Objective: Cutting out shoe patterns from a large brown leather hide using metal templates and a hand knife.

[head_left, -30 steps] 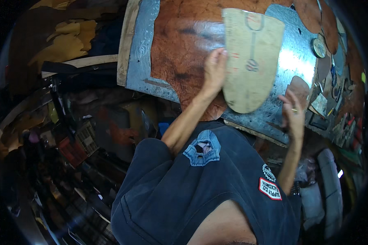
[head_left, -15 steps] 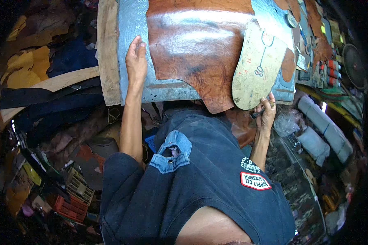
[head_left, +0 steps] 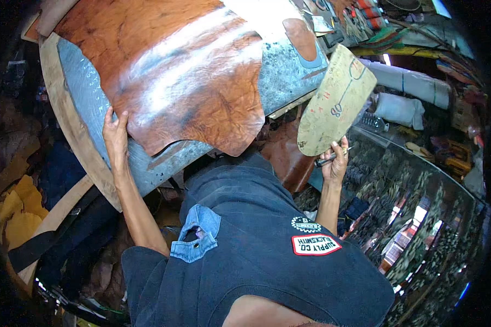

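Observation:
A large brown leather hide [head_left: 185,92] lies glossy side up on a grey metal sheet [head_left: 147,169]. At its left edge rests my left hand [head_left: 115,136], fingers stretched out and holding nothing, thumb next to the leather. My right hand [head_left: 335,161] is off the table's right side. It grips the bottom end of a flat cream pattern template [head_left: 333,103] with rounded ends and marker lines. A slim tool with a dark handle [head_left: 324,160] and a thin tip is held in the same hand; its exact kind is unclear.
A curved wooden edge [head_left: 73,131] borders the metal sheet on the left. A small brown leather piece [head_left: 300,39] lies at the sheet's far right. Wrapped white rolls [head_left: 401,109] stand beyond my right hand. Yellow leather scraps [head_left: 22,204] lie at lower left.
The template has come off the leather and is now held up beside the table in my right hand. The view has turned, and my left hand now lies at the hide's near left edge.

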